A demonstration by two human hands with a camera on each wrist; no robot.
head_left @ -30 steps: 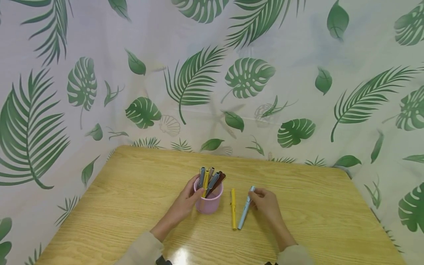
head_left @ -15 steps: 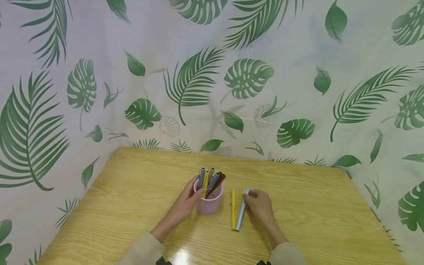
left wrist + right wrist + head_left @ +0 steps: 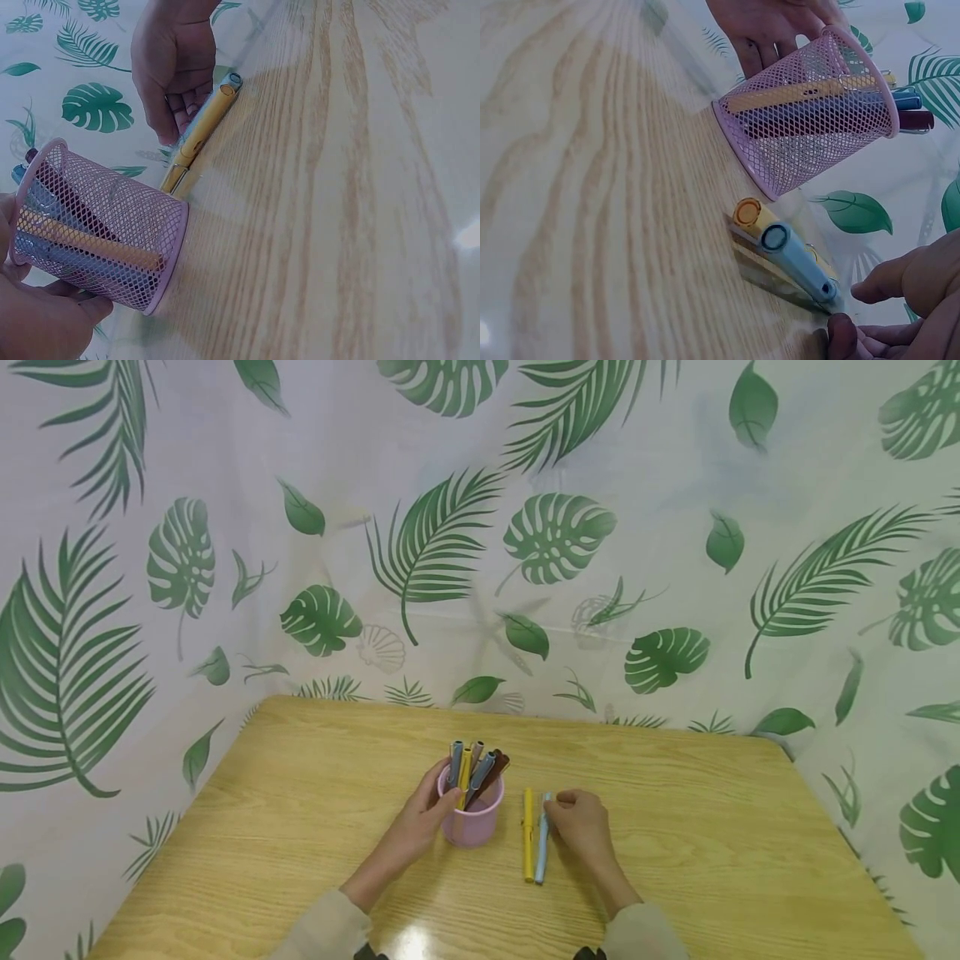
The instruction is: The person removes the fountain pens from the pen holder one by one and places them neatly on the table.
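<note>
My left hand (image 3: 420,818) grips the side of a pink mesh pen cup (image 3: 472,831), thumb at the rim and fingers round the far side. Several pens lean in it, among them a yellow pen (image 3: 464,772), blue-grey ones and a dark brown pen (image 3: 497,768). To the cup's right, a yellow pen (image 3: 528,835) and a light blue pen (image 3: 542,843) lie side by side on the table. My right hand (image 3: 585,827) is at the light blue pen's far end. In the right wrist view, its thumb (image 3: 885,281) and forefinger stand apart beside that pen.
The wood-grain table (image 3: 337,752) backs onto a white cloth (image 3: 450,435) printed with green leaves, which also runs along the left and right sides. A bright light reflection (image 3: 411,939) shows near the front edge.
My right hand has brought the light blue pen leftward, from a slanted position to lying almost parallel next to the yellow pen. My left hand and the cup have stayed put.
</note>
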